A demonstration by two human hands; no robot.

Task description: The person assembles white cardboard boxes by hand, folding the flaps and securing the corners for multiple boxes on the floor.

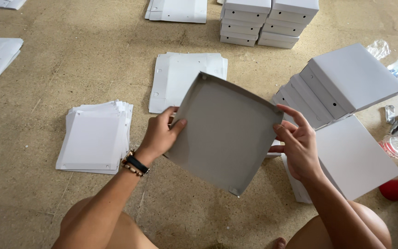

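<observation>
- The floor, a speckled tan board surface, carries everything here, and the person sits on it with knees either side of the work.
- To the right leans a row of finished white boxes, closed, tipped one against the next; whatever is inside them cannot be seen.
- Just below that row lies a flat white lid on top of a low pile.
- At the top, two stacks of closed boxes stand side by side.
- Centre stage: a shallow grey tray, held up off the floor and tilted toward the camera, walls folded up on its edges, nothing in it.
- Behind the tray sits a pile of flat white blanks; another pile lies on the left.
- The step looks like shaping a blank into a box half; I'd judge the next move calls for pressing the walls and corners square.
- Left hand pinches the tray's left edge, thumb inside, fingers behind.
- Right hand is half open, fingertips pinching the right corner wall.
</observation>
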